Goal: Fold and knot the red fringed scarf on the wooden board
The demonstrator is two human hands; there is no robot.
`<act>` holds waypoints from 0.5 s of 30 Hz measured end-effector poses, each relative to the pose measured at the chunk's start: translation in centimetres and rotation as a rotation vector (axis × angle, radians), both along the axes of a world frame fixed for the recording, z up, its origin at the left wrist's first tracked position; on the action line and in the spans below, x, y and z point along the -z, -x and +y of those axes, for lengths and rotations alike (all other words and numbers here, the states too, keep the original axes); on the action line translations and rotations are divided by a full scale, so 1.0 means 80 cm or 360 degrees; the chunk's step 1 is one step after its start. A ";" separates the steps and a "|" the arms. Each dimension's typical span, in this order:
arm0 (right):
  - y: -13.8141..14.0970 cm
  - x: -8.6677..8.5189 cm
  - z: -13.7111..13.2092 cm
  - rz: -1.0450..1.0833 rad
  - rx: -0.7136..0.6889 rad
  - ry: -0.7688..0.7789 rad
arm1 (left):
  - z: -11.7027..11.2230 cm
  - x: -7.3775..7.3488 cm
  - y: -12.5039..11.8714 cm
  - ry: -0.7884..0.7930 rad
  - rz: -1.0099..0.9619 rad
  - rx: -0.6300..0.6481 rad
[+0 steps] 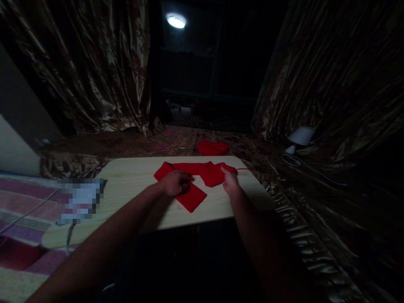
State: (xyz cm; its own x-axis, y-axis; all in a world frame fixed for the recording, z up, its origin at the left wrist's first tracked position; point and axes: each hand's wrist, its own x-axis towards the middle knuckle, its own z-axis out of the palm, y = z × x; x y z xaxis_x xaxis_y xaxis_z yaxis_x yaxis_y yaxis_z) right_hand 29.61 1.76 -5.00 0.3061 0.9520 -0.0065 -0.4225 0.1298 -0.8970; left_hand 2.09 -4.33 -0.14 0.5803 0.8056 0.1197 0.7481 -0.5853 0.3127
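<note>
A long red cloth strip (191,201) lies bent in a zigzag on a small light wood-topped table (126,176). My left hand (174,182) rests on its left part, fingers loosely curved and apart, palm down. My right hand (230,179) pinches the strip's right end, thumb on top and the other fingers hidden beneath. From that end a thin red cord (242,168) runs off to the right. The strip's near left end lies flat and points toward me.
Behind the table lies another red cloth piece (213,147) on a patterned cover. A pixelated item (80,201) sits at the table's left edge. A white lamp (301,135) with a cable stands at right. Patterned curtains (120,63) flank a dark window.
</note>
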 end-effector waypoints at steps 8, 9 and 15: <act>-0.001 0.001 -0.018 0.0124 -0.0088 0.0035 | 0.000 -0.020 -0.058 0.0056 0.0459 0.0149; -0.001 0.001 -0.019 0.0131 -0.0075 0.0034 | 0.001 -0.021 -0.059 0.0062 0.0486 0.0140; 0.003 0.005 -0.019 0.0152 -0.0065 -0.0044 | -0.001 -0.031 -0.061 0.0093 0.0472 0.0104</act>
State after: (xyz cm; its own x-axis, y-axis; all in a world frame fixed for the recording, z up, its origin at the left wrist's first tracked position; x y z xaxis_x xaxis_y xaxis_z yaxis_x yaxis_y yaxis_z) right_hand 29.37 0.27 -5.40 0.2664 0.9638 -0.0070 -0.5112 0.1351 -0.8488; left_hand 6.96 -4.44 2.37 0.6339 0.7658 -0.1079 0.7730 -0.6229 0.1208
